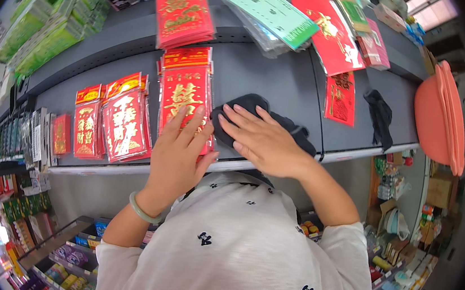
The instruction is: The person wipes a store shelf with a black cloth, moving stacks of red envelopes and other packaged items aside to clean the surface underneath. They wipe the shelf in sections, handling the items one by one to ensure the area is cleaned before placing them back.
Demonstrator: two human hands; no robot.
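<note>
My right hand (264, 142) lies flat on a folded black cloth (248, 100) on the grey metal shelf (260, 78). Its fingers are spread and the palm faces down. My left hand (181, 150), a pale bangle on its wrist, rests its spread fingers over the lower part of a stack of packaged red envelopes (184, 81) with gold print. That hand hides the stack's near end. Left of it lie two more piles of red envelopes, a wider pile (126, 123) and a narrower pile (85, 125).
A small red packet (62, 134) lies farther left. More red envelopes (184, 12) and a pale green packet (272, 13) overhang the upper tier. To the right are a dark crumpled cloth (379, 118) and a red packet (340, 99). Coral-coloured rounded pads (439, 118) jut past the shelf's right end.
</note>
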